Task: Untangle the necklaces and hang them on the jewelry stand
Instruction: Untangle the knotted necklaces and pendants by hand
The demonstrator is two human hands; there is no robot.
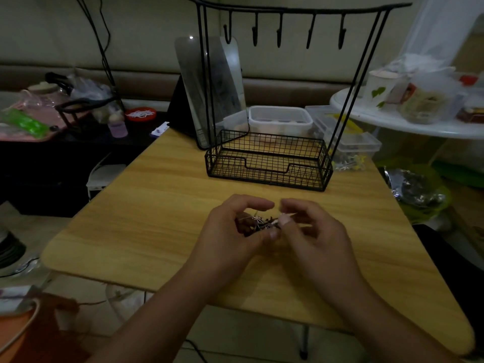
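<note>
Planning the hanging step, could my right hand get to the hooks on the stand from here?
Probably yes: nothing lies between the right hand and the hooks, though its grip is on the tangled necklaces.

A wide strip of bare tabletop [162, 205] is lying open between the hands [272, 231] and the stand [269, 158]. The stand's wire basket [267, 167] is sitting at the far side and blocking the way low down. Above the basket, the space under the hooks [280, 32] is staying open between the two slanted legs [348, 82]. A mirror [209, 85] is leaning just behind the left leg. Clear boxes [280, 120] are crowding behind the basket. The left and right parts of the tabletop are lying bare beside the hands.
</note>
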